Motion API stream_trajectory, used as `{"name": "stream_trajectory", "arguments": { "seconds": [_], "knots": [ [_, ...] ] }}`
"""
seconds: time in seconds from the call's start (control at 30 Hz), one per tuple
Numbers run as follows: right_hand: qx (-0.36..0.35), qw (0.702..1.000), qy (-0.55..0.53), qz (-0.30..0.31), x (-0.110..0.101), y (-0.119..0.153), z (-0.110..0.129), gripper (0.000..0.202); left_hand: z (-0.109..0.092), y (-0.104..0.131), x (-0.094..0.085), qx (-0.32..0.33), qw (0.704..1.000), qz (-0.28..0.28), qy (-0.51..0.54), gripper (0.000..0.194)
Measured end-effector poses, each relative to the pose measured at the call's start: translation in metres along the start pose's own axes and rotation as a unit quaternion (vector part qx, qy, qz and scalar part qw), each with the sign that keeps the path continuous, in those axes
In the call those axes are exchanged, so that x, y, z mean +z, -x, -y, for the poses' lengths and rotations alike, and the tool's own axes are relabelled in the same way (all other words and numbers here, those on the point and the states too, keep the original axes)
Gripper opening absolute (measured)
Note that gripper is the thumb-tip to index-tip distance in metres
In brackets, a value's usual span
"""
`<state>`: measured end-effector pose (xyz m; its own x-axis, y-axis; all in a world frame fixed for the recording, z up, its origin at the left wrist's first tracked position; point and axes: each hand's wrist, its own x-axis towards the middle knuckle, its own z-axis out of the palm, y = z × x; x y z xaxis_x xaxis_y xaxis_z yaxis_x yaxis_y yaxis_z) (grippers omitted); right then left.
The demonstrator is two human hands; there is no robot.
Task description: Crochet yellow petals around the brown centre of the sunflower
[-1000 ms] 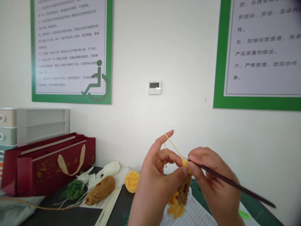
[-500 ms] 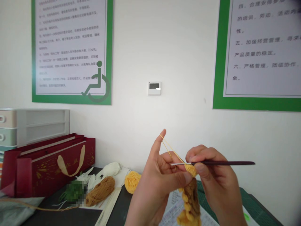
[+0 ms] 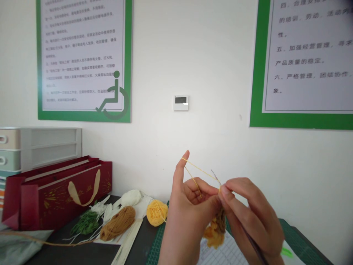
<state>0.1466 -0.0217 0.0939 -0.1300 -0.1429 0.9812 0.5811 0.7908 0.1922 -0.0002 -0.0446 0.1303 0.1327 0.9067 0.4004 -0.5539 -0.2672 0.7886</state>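
Note:
My left hand [image 3: 190, 209] pinches the top of a yellow and brown crocheted piece [image 3: 215, 230] between thumb and a finger, and its raised index finger carries a loop of yellow yarn [image 3: 201, 169]. My right hand [image 3: 252, 213] is closed around a dark-handled crochet hook [image 3: 253, 244], its fingertips meeting those of my left hand. The metal tip of the hook points up and to the left, with yarn at it. Below both hands hangs the crocheted piece, its upper part hidden by fingers.
Yellow [image 3: 156, 212], brown [image 3: 118, 222], green [image 3: 85, 222] and white yarn [image 3: 131, 198] lie on the dark table at left. Behind them stand red paper bags [image 3: 66, 195] and drawers [image 3: 49, 145]. A green cutting mat [image 3: 299, 239] and printed sheets [image 3: 220, 252] lie beneath my hands.
The hook has turned from level to steeply slanted, its handle now low at the right. My right hand has rotated with it, and the crocheted piece has moved slightly left and up.

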Motion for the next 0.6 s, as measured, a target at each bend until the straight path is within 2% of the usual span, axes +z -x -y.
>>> {"name": "stream_trajectory", "arguments": {
  "seconds": [0.07, 0.13, 0.23, 0.33, 0.47, 0.6],
  "knots": [
    [0.026, 0.998, -0.019, -0.057, 0.007, 0.003, 0.002, 0.041, 0.002, -0.003, -0.003, -0.036, 0.998, 0.01, 0.045, 0.118],
    [0.114, 0.986, -0.086, -0.092, 0.013, 0.001, 0.006, 0.028, 0.003, -0.007, -0.008, -0.081, 0.992, 0.044, 0.09, 0.113],
    [0.262, 0.931, -0.246, -0.061, 0.016, -0.007, 0.011, 0.013, 0.0, -0.009, -0.013, -0.09, 0.988, 0.072, 0.098, 0.112],
    [0.325, 0.878, -0.35, -0.016, 0.013, -0.009, 0.01, 0.014, -0.004, -0.006, -0.012, -0.062, 0.994, 0.065, 0.055, 0.11],
    [0.379, 0.859, -0.339, -0.066, 0.013, -0.003, 0.006, 0.012, -0.003, 0.0, -0.009, -0.066, 0.996, 0.061, 0.0, 0.102],
    [0.421, 0.836, -0.328, -0.126, 0.016, 0.0, 0.007, 0.013, 0.004, 0.001, -0.007, -0.026, 0.995, 0.08, -0.055, 0.12]
  ]
}}
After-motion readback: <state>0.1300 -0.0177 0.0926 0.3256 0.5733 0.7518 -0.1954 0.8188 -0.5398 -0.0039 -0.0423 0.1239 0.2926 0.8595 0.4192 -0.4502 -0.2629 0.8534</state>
